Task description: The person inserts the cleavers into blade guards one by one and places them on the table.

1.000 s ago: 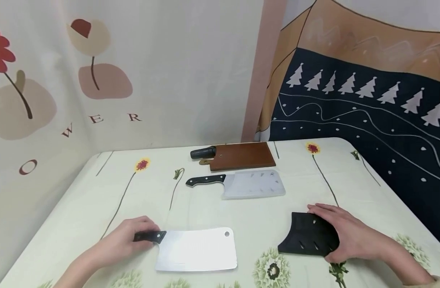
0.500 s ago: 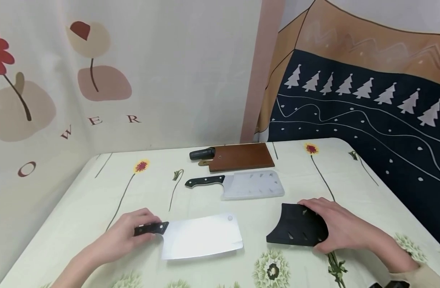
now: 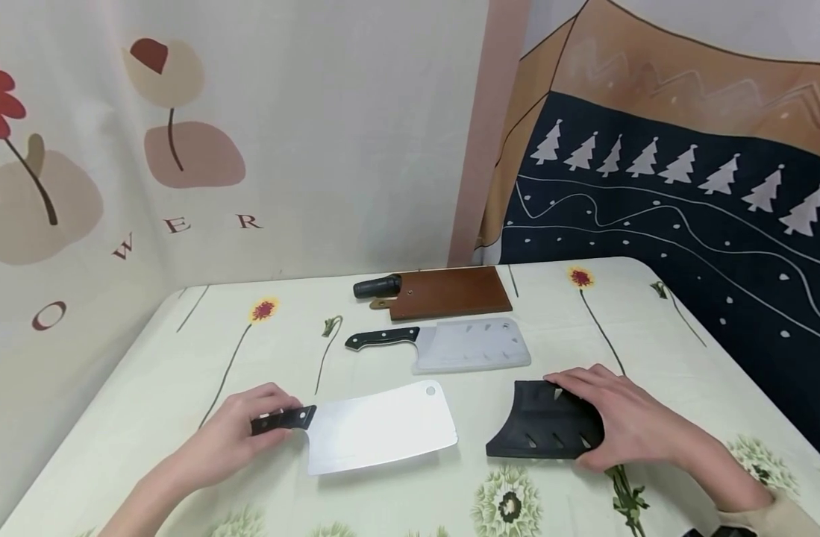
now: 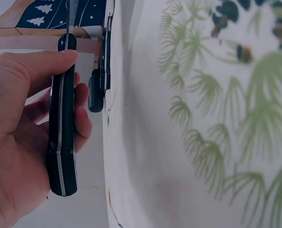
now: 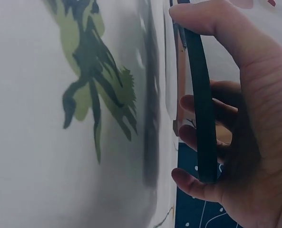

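Observation:
My left hand (image 3: 238,429) grips the black handle of a cleaver (image 3: 383,426). Its bare, shiny blade points right and is tilted a little above the tabletop. In the left wrist view the fingers and thumb curl round the riveted handle (image 4: 63,142). On the right, my right hand (image 3: 627,421) holds a black blade sheath (image 3: 547,421) by its right end, thumb at the near edge and fingers at the far edge. The sheath's wide side with a concave edge faces the cleaver's tip, apart from it. Edge-on, the sheath (image 5: 205,104) shows between thumb and fingers in the right wrist view.
Behind the hands lies a second cleaver (image 3: 383,337) in a translucent white sheath (image 3: 477,347). Farther back is a brown leather-like sheath (image 3: 453,291) with a black handle (image 3: 377,286) at its left. A flowered cloth (image 3: 282,358) covers the table; printed curtains hang behind.
The cleaver has risen slightly off the table and moved away from me, its tip tilting upward. The black sheath has come left and a little farther back, narrowing the gap between them.

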Demonstrator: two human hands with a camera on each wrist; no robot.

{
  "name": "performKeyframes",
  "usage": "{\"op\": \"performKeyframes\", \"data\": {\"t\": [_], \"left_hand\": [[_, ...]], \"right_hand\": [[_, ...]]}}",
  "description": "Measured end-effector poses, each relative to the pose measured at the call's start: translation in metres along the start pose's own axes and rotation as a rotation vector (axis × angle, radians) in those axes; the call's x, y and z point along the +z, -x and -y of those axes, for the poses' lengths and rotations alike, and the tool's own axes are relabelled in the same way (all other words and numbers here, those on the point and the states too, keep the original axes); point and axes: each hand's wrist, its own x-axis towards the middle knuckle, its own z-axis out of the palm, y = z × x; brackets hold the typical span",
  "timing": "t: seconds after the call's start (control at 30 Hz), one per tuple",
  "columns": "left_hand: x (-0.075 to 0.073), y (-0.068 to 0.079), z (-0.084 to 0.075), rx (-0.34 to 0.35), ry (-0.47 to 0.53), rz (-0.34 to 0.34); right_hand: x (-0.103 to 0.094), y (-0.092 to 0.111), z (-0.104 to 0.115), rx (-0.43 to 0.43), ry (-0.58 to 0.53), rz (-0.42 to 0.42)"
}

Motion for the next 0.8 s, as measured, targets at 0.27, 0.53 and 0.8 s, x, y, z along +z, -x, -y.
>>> {"op": "performKeyframes", "data": {"t": [0.27,0.53,0.8], "left_hand": [[-0.001,-0.001,-0.001,-0.025,-0.007,-0.038],[0.002,-0.001,-0.002,-0.059,0.001,-0.049],[0.004,0.001,0.002,-0.055,0.041,-0.080]], "right_hand": [[-0.004,0.000,0.004,0.041,-0.039,0.012],[-0.001,-0.002,0.006,-0.012,-0.026,-0.053],[-0.001,-0.004,0.013,-0.037,-0.120,-0.058]]}}
